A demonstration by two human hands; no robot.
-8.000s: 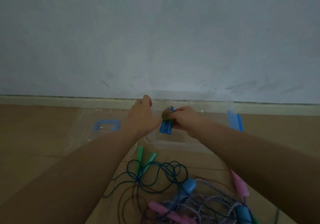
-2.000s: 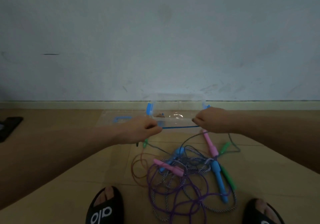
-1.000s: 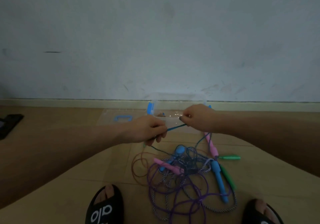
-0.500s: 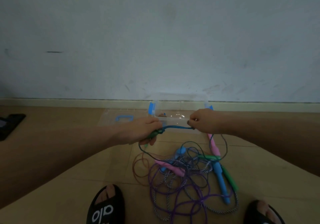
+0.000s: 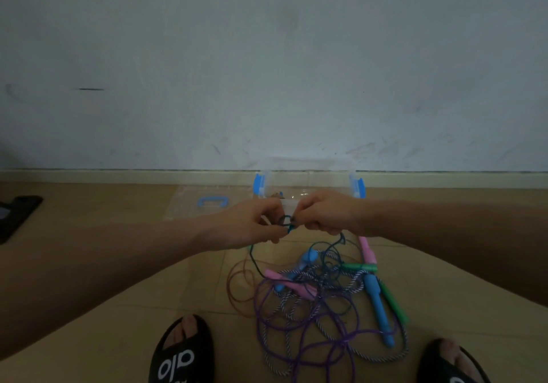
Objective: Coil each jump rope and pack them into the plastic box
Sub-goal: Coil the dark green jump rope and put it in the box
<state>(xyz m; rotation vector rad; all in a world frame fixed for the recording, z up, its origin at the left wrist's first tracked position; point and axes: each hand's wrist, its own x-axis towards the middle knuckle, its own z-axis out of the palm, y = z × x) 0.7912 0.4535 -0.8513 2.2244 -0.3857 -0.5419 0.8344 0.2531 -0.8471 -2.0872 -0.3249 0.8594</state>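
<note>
We found bare floor (image 5: pixel 118 308) left of the tangled ropes (image 5: pixel 320 299) — open passage. Ahead, the plastic box (image 5: pixel 308 181) and wall (image 5: pixel 267 56) blocked us — sandals (image 5: pixel 181 353) flanked the tangle.

The only readable lettering is on the black slipper (image 5: pixel 181 354) at the lower left: white letters across its strap read "alo" as seen from above. The other black slipper (image 5: pixel 450 366), at the lower right, shows a scrap of white lettering at the frame's bottom edge, cut off and not legible. Nothing else carries readable text.
</note>
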